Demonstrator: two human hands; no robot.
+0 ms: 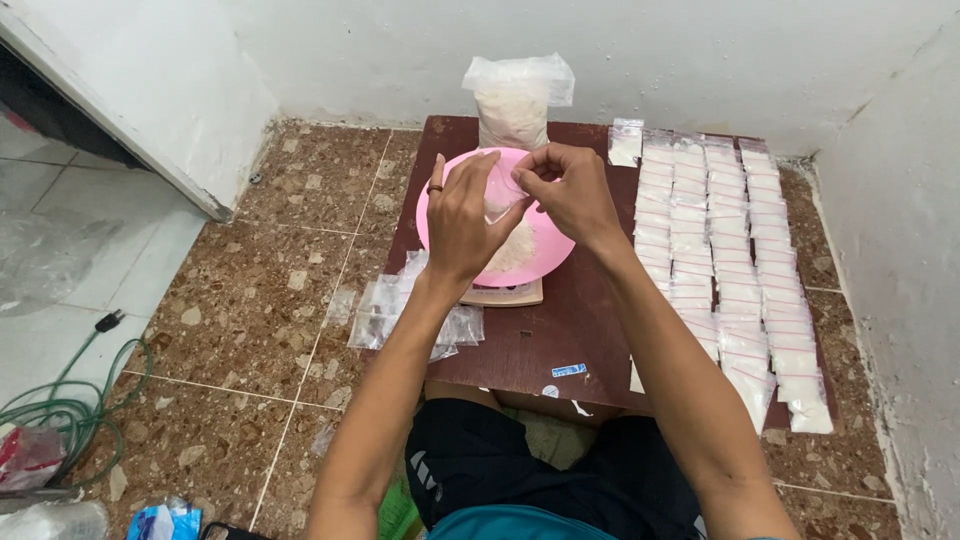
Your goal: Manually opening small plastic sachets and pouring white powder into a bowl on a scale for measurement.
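Glossy pink plastic bowl [440,225], clear plastic bags [735,250], dark matt wooden table [560,330].

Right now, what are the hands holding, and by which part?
Both hands, left hand and right hand, pinch a small clear plastic bag by its top edge, over the pink bowl.
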